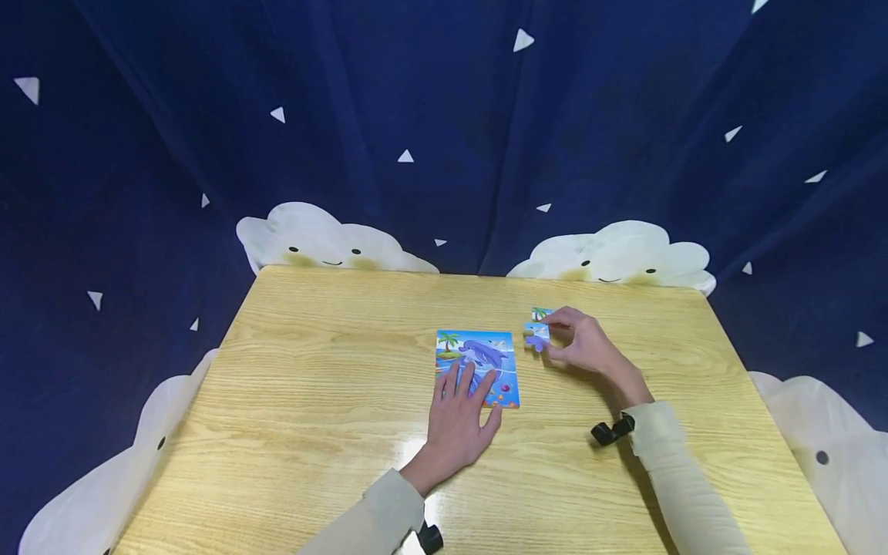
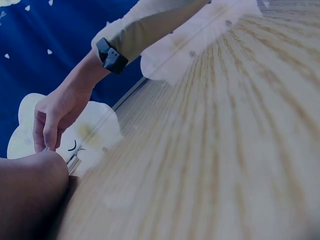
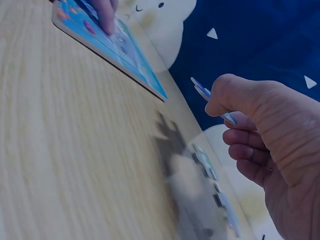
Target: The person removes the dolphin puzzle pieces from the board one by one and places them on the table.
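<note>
A square dolphin jigsaw puzzle (image 1: 505,378) lies on the wooden table, showing a palm tree at its upper left. My left hand (image 1: 458,432) rests on its lower left part with straight, spread fingers, which hide some of the picture. To the right of the puzzle, my right hand (image 1: 586,347) pinches a blue and purple puzzle piece (image 1: 536,337) between thumb and fingers. In the right wrist view this piece (image 3: 201,89) is seen edge-on above the table. Beyond it on the table lie a puzzle piece (image 3: 205,162) and another puzzle piece (image 3: 227,210).
The light wooden table (image 1: 312,370) stretches around the puzzle on all sides. A dark blue curtain (image 1: 444,116) with white triangles and clouds hangs behind the table's far edge. Each wrist wears a small black camera; the right wrist's camera (image 1: 612,430) sits beside the sleeve cuff.
</note>
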